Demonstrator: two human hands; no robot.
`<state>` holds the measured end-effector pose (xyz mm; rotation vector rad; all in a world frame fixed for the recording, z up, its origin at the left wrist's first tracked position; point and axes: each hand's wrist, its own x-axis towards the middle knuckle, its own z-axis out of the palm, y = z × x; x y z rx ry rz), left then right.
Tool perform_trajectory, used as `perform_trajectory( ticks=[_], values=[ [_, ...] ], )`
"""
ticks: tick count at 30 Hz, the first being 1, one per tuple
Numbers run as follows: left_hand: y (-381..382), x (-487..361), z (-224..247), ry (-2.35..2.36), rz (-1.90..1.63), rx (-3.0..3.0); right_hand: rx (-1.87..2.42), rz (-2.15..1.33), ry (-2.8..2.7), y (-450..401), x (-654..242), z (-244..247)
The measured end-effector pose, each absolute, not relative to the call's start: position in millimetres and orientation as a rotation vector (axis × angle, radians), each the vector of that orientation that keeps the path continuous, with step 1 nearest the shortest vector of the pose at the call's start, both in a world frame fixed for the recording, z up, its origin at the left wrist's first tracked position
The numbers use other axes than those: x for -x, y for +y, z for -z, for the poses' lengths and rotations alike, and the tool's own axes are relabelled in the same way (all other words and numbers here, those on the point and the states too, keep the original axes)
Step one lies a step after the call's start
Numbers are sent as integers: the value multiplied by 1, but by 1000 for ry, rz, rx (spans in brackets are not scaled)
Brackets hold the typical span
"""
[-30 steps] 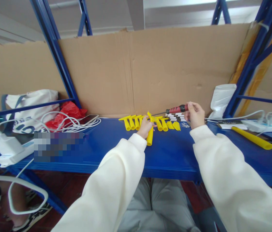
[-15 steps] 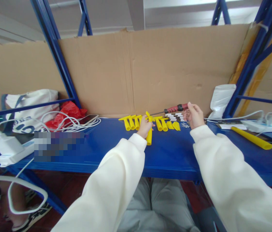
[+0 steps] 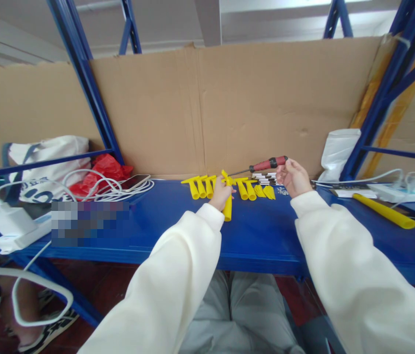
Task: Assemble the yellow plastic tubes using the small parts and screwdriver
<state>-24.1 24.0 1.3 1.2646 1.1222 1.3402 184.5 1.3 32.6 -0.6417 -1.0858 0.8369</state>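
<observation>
My left hand is closed around a yellow tube-shaped piece with a narrow top, held upright at the row of similar parts. A red and black screwdriver slants down to the left, its shaft tip meeting the top of that piece. At the butt of its handle my right hand has its fingers bent against it; part of the contact is hard to see. More yellow T-shaped pieces lie left of my left hand, and others lie on its right.
Small yellow flat pieces, white-and-dark sticks and tiny metal bits lie near my right hand. A long yellow tube is at right. White cables, a red plastic bag and a power strip occupy the left.
My right fingers have shifted slightly down on the screwdriver's handle end, leaving more of it showing. The handle has risen slightly. My left hand and its yellow piece stay put.
</observation>
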Motion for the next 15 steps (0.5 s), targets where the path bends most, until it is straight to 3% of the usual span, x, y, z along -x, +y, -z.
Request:
perform_trajectory(
  ticks=[15],
  values=[
    [19,24,-5,1127,-1321,-1257,643,-814,-1039,5,-186,-29]
  ],
)
